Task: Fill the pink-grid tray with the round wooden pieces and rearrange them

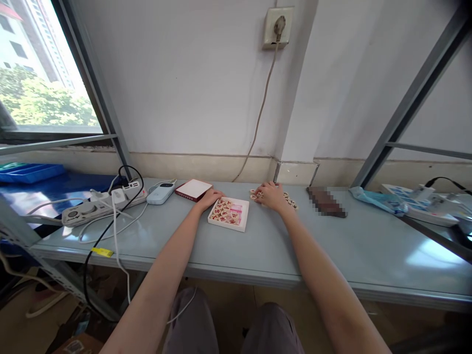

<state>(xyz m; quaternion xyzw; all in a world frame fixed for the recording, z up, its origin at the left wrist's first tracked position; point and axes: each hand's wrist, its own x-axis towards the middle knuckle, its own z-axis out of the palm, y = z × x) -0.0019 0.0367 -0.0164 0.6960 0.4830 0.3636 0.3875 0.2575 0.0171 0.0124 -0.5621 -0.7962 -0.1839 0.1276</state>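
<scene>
A shallow white box (239,227) lies on the table before me, with several round Chinese chess pieces (223,212) inside, mostly on its left side. Pink-and-white printed paper (239,211) shows at its right. My left hand (211,197) is closed at the box's far left corner, gripping its edge. To the right, loose Chinese chess pieces (290,200) lie in a cluster near the wall. My right hand (271,194) reaches over these, fingers bent down at a piece; the palm hides part of the cluster. A dark red box lid (193,190) with a white top lies behind my left hand.
At the left are a light blue power bank (161,193), a power strip (105,204) and tangled cables. A brown object (327,202), partly blurred, lies right of the pieces. Farther right are a blue plastic bag (379,200) and another power strip (420,206). Metal posts flank the table.
</scene>
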